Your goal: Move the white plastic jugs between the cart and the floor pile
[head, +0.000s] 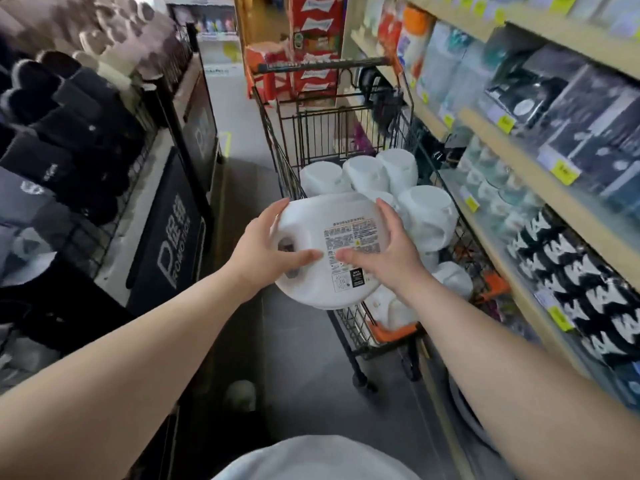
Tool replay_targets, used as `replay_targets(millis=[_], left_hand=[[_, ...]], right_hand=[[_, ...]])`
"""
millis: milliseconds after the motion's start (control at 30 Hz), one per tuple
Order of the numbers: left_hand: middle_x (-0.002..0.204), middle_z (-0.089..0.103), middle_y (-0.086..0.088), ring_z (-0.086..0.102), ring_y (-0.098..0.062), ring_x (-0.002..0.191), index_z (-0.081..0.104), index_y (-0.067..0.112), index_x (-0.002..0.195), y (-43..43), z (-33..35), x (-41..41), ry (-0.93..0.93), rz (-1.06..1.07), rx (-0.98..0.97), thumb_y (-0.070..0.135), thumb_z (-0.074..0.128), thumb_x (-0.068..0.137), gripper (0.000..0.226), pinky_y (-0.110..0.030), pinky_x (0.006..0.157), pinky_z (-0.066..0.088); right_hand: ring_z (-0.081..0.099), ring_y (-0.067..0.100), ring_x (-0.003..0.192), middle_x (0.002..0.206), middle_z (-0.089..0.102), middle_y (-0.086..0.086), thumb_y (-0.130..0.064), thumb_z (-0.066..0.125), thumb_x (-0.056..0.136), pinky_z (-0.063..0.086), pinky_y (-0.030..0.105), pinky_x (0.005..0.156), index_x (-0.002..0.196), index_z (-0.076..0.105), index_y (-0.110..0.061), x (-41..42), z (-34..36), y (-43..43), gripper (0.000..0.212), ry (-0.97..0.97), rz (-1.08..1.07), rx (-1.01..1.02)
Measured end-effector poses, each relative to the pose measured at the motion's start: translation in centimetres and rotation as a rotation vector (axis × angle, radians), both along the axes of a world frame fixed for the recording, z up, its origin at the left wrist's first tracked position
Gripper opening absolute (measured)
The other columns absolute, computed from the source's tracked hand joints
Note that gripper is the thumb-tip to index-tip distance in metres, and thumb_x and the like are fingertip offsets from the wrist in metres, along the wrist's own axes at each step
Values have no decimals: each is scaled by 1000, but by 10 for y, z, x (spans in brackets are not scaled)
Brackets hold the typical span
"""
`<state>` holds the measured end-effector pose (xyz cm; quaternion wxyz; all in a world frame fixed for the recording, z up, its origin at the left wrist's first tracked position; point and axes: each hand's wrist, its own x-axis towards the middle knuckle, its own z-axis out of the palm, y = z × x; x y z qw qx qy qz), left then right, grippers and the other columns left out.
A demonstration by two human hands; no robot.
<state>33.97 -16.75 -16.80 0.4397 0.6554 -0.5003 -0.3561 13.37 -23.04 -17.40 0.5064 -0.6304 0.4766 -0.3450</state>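
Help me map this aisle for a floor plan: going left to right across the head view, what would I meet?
Rack of dark slippers → black promotion sign → left hand → white jug → right hand → wire cart → wooden shelves.

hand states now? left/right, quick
Left hand: grips the white jug by its handle side.
Right hand: grips the same jug on its label side, above the cart.

Head-worn view — forward, downward, close.

Both arms outstretched, fingers [282, 207] curled.
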Motion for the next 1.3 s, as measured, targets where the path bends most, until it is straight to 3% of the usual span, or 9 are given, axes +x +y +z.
replay_targets(millis=[167,300,467,633,833,967,1067,1167,1300], left_hand=[[136,46,4,51,-21,122,35,41,143,-109,-18,39,-120,-202,55,40,90,58,101,-47,100,50],[138,46,4,49,-19,124,32,48,141,-179,-27,51,-206,-416,82,53,88,49,108,-45,102,48],[140,45,6,53,-17,119,33,55,135,-242,-39,41,-226,-664,114,48,91,48,106,-43,102,48],[142,37,7,43,-9,117,32,44,143,-281,-49,26,-360,-805,22,30,93,58,105,-23,98,34],[146,30,4,39,-3,112,27,39,148,-311,-66,32,-464,-972,-4,29,95,54,117,-16,97,35],[145,32,0,35,2,112,32,32,148,-327,-75,32,-432,-1085,-23,27,96,51,116,-2,96,24],[144,34,-3,36,7,103,34,29,148,-343,-78,33,-425,-1171,-60,25,97,50,117,11,85,20],[143,32,-2,40,-2,109,31,35,148,-358,-78,37,-412,-1247,-69,26,96,51,117,-5,96,31],[142,27,-2,36,-10,119,25,37,150,-371,-86,47,-448,-1345,-69,25,96,52,121,-28,110,34]], right_hand=[[44,14,131,146,41,-10,-41,93,44,41,45,109,151,21,-34,30,-14,-55,129,21,-221,75],[40,15,134,151,33,-5,-45,92,41,37,46,112,152,15,-35,46,-26,-79,135,20,-413,140],[36,14,136,149,24,-9,-42,94,42,33,40,115,152,9,-36,47,-46,-96,139,19,-611,220],[32,15,131,141,18,-2,-24,94,54,28,34,115,152,5,-33,40,-64,-116,133,71,-710,239],[33,17,136,150,22,-6,-51,93,32,35,45,114,150,8,-41,54,-85,-130,146,27,-782,321],[47,18,130,148,35,-2,-67,84,50,43,45,107,149,23,-38,64,-87,-135,120,-195,-953,364],[55,16,122,143,49,0,-49,79,65,47,41,104,151,25,-29,75,-83,-137,104,-327,-1058,351],[55,16,122,141,48,-3,-32,79,75,49,43,101,151,23,-31,85,-80,-137,94,-360,-1114,360],[37,16,134,149,27,-9,-42,88,61,42,39,105,152,17,-39,106,-81,-137,116,-237,-1115,354]])
